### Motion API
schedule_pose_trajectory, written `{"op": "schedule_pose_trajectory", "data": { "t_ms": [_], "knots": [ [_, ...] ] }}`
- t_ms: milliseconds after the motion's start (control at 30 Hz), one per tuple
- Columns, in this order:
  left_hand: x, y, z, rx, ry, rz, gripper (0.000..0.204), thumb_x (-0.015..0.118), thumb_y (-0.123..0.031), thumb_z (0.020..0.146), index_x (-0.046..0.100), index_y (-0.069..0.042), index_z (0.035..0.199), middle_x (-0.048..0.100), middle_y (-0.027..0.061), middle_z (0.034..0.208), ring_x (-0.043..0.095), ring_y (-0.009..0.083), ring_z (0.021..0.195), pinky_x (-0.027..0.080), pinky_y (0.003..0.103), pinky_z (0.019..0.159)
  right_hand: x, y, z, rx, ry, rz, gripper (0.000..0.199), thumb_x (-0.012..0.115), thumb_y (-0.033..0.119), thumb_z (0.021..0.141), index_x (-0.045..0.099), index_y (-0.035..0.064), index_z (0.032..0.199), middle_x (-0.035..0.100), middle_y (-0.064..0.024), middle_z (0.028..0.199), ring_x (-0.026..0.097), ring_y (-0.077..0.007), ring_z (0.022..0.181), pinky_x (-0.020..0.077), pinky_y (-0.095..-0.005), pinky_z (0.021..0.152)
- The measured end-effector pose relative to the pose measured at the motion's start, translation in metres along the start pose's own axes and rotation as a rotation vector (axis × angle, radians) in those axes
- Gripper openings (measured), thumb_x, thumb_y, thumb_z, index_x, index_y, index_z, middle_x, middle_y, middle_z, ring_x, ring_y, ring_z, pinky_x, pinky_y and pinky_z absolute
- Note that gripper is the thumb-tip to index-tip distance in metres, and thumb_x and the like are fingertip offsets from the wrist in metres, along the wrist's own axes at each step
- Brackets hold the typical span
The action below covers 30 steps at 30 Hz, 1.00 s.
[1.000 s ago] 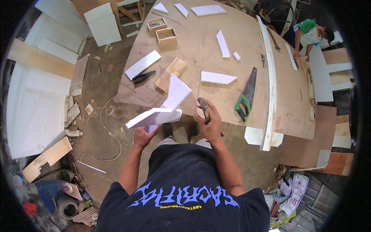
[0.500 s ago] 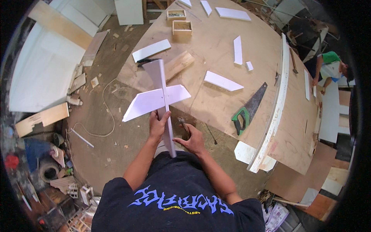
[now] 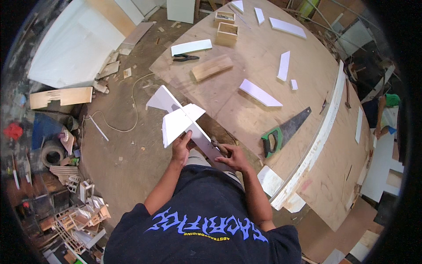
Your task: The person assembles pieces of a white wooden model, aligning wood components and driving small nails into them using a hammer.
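While we look down, the white board piece (image 3: 181, 116) sits in front of our chest, off the near edge of the worktop (image 3: 246, 66) and above the dirt floor (image 3: 127, 149). It is made of flat white boards joined in a cross shape. Our left hand (image 3: 182, 147) holds it from below, with the fingers (image 3: 188, 136) closed on one white board. Our right hand (image 3: 233, 157) is just beside it, closed on a small dark tool (image 3: 216, 144) that touches the long white strip.

On the big wooden worktop lie a saw with a green handle (image 3: 285, 131), a flat white strip (image 3: 260, 93), more small white pieces, a wood block (image 3: 212, 67) and dark pliers (image 3: 184, 57). Two small wooden boxes (image 3: 227, 31) stand at the far end; we cannot tell what is inside them.

On the floor at our left lie a thin cord (image 3: 115, 123), wood scraps (image 3: 61, 97) and a big white sheet (image 3: 74, 46). Another person (image 3: 383, 112) bends over at the far right.
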State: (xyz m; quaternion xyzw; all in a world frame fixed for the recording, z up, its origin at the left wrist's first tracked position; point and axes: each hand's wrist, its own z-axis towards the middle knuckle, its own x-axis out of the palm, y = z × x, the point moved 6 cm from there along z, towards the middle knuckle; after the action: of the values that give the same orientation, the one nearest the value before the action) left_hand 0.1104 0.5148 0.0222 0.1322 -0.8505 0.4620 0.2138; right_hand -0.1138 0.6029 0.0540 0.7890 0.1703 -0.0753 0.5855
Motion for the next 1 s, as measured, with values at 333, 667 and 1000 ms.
{"op": "schedule_pose_trajectory", "data": {
  "t_ms": [333, 667, 1000],
  "knots": [
    [-0.031, 0.014, -0.004, -0.015, -0.105, 0.053, 0.045, 0.073, -0.023, 0.1, 0.057, -0.01, 0.14, 0.068, 0.0104, 0.123, 0.069, 0.0293, 0.115, 0.063, 0.05, 0.091, -0.029, 0.0, 0.008, 0.087, 0.092, -0.078, 0.059, 0.094, 0.031, 0.074, 0.075, 0.0051, 0.124, 0.078, -0.0153, 0.11, 0.074, -0.0257, 0.096, 0.0567, -0.0392, 0.088],
    [-0.043, 0.007, 0.041, 0.034, 0.187, -0.147, 0.058, 0.065, -0.036, 0.104, 0.044, -0.014, 0.153, 0.061, 0.0105, 0.143, 0.065, 0.0293, 0.125, 0.062, 0.054, 0.095, -0.036, 0.024, 0.007, 0.083, -0.095, -0.125, 0.056, 0.095, 0.034, 0.073, 0.076, 0.0037, 0.116, 0.072, -0.0136, 0.084, 0.061, -0.0158, 0.074, 0.053, -0.0359, 0.074],
    [-0.04, -0.04, 0.096, -0.011, 0.441, -0.267, 0.054, 0.067, -0.035, 0.103, 0.049, -0.015, 0.15, 0.061, 0.0063, 0.142, 0.062, 0.0265, 0.127, 0.059, 0.053, 0.097, -0.033, 0.05, 0.041, 0.044, -0.37, -0.213, 0.037, 0.092, 0.018, 0.077, 0.078, 0.0069, 0.11, 0.073, -0.0108, 0.084, 0.062, -0.0124, 0.072, 0.0525, -0.0332, 0.07]
  ]
}}
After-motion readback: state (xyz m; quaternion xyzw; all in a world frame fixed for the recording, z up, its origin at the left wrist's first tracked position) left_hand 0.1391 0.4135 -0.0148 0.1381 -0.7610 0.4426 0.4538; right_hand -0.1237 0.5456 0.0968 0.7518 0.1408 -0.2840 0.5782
